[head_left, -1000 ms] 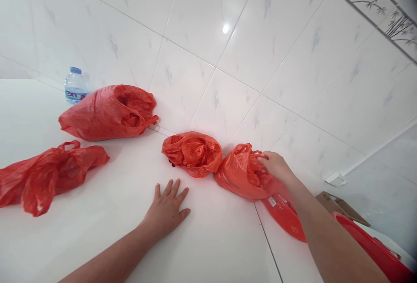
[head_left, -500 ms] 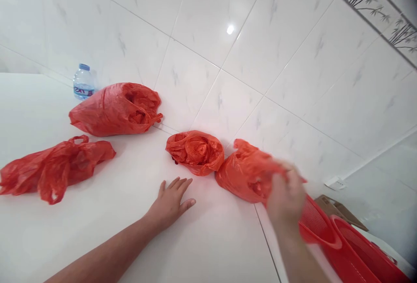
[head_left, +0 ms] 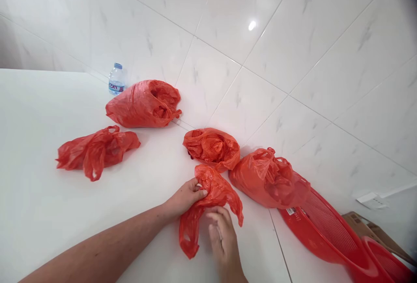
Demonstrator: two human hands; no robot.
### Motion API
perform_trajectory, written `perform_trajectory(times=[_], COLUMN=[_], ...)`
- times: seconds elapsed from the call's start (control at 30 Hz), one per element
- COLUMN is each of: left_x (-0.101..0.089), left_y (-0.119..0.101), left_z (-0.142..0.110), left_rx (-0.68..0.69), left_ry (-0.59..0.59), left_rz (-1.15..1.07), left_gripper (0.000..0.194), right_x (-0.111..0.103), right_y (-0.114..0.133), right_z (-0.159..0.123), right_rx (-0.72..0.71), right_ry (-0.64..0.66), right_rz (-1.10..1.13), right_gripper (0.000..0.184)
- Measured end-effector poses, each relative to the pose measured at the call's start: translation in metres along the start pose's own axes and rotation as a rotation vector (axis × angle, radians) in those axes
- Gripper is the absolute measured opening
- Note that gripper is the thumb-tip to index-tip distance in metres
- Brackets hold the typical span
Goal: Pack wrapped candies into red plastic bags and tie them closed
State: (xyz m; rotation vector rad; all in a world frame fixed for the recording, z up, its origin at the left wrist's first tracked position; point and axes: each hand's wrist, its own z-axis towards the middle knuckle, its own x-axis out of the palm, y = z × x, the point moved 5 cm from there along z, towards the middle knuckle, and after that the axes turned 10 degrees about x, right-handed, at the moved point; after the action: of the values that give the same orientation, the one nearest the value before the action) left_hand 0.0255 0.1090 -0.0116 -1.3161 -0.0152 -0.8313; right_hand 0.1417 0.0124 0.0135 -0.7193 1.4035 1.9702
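A loose, crumpled red plastic bag (head_left: 215, 187) hangs from my left hand (head_left: 187, 198), its edge pinched between thumb and fingers. One of its handle loops droops below, toward the table. My right hand (head_left: 223, 239) is just under the bag, a little blurred, with its fingers bent and apart and nothing seen in its grasp. Whether its fingertips touch the plastic is unclear. Behind the held bag, a filled red bag (head_left: 211, 146) rests by the wall, and a larger filled bag (head_left: 260, 176) leans at its right. What these bags contain is hidden.
Further left lie a bulky red bag (head_left: 137, 104) and a flatter red bag (head_left: 100, 150) on the white table (head_left: 42, 209). A small water bottle (head_left: 116, 79) stands by the tiled wall (head_left: 260, 83). At right are a red plastic basket (head_left: 312, 239) and cardboard (head_left: 371, 231).
My right hand has moved left from the bag by the basket. A loose red bag is now between my hands, and my left hand has lifted from the table and gripped it. The view has shifted.
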Motion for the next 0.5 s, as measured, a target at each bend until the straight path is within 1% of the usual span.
perform_trajectory(times=[0.1,0.17,0.2,0.23,0.3,0.33,0.37,0.4,0.43,0.5], left_x=[0.007,0.015,0.019,0.023,0.030,0.033,0.034,0.035,0.035,0.036], left_y=[-0.005,-0.007,-0.008,-0.009,-0.010,-0.011,-0.012,-0.013,-0.014,-0.016], left_z=[-0.003,-0.008,-0.010,-0.012,-0.016,-0.017,-0.017,-0.017,-0.017,-0.019], left_rx=[-0.039,-0.076,-0.095,-0.111,-0.114,-0.089,-0.049,-0.004,0.042,0.131], left_ry=[0.082,0.153,0.192,0.236,0.307,0.314,0.293,0.251,0.199,0.093], left_rz=[-0.022,0.003,0.023,0.046,0.079,0.090,0.105,0.134,0.186,0.368], left_gripper=[0.036,0.036,0.037,0.038,0.039,0.041,0.045,0.051,0.063,0.094], right_x=[-0.010,-0.013,-0.014,-0.013,-0.011,-0.011,-0.011,-0.013,-0.015,-0.020], right_y=[-0.016,-0.021,-0.023,-0.023,-0.023,-0.023,-0.024,-0.025,-0.027,-0.031], right_z=[0.000,-0.002,-0.002,-0.001,0.001,0.002,0.003,0.003,0.003,0.003], right_rx=[0.080,0.114,0.138,0.163,0.213,0.236,0.261,0.291,0.323,0.363], right_ry=[-0.275,-0.384,-0.400,-0.381,-0.282,-0.238,-0.215,-0.221,-0.245,-0.294], right_rz=[-0.038,-0.067,-0.073,-0.072,-0.048,-0.034,-0.027,-0.032,-0.047,-0.080], right_gripper=[0.026,0.028,0.031,0.033,0.035,0.032,0.026,0.020,0.015,0.011])
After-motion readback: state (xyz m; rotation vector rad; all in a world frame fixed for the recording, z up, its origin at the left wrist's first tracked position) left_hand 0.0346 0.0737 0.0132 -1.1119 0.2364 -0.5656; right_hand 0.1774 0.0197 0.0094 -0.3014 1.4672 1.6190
